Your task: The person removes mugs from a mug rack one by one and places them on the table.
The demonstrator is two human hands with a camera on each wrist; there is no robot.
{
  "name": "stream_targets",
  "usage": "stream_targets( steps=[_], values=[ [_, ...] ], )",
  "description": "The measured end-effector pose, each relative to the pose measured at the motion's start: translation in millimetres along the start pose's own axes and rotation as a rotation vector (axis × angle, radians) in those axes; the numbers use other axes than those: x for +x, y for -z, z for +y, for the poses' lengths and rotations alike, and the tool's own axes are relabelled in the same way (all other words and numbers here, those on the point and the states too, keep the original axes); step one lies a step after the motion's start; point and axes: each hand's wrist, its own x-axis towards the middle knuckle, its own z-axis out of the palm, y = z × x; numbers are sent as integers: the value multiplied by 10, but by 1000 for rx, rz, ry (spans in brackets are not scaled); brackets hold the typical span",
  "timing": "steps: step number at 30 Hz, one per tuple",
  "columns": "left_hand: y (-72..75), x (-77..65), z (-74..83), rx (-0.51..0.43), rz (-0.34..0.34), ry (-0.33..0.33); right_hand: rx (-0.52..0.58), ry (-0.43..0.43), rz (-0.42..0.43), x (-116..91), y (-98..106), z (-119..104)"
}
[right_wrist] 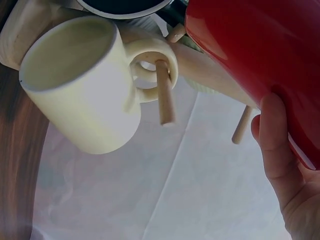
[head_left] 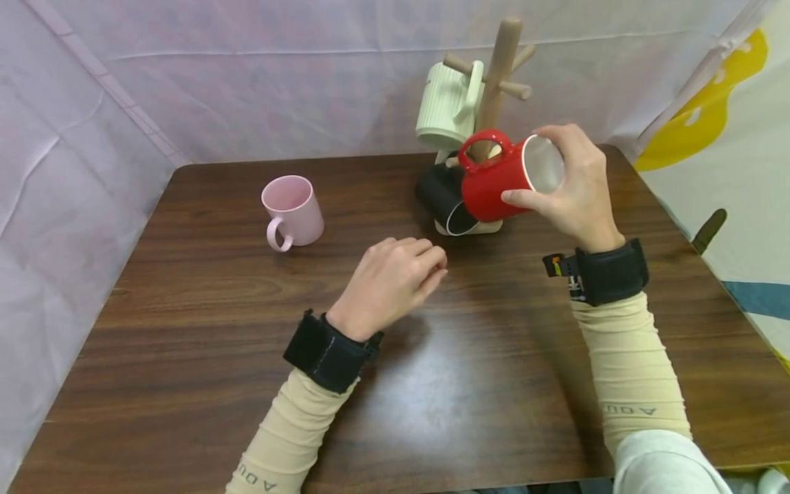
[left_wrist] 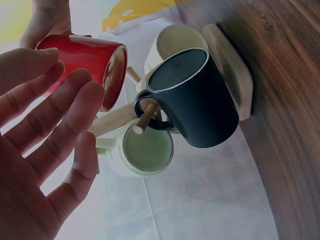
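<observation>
My right hand (head_left: 577, 182) grips a red mug (head_left: 496, 189) near its rim, thumb on the near side. The mug is tilted, its white inside facing right and its handle upward, in front of a wooden mug tree (head_left: 501, 62). A black mug (left_wrist: 200, 105) hangs by its handle on a low peg. Pale green (head_left: 447, 103) and cream (right_wrist: 95, 90) mugs hang on other pegs. Below and left of the red mug, my left hand (head_left: 395, 281) hovers over the table with loosely bent fingers and holds nothing.
A pink mug (head_left: 296, 213) stands upright on the left of the brown wooden table (head_left: 204, 295). Bare pegs (head_left: 515, 90) stick out from the upper post. A white cloth (head_left: 278, 89) hangs behind the table's back edge.
</observation>
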Motion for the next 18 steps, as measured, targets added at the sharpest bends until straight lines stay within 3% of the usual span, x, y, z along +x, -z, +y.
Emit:
stream_targets(
  steps=[18],
  values=[
    [48,-31,-32,51,25,78,51,41,-68,-33,-55,-66]
  ],
)
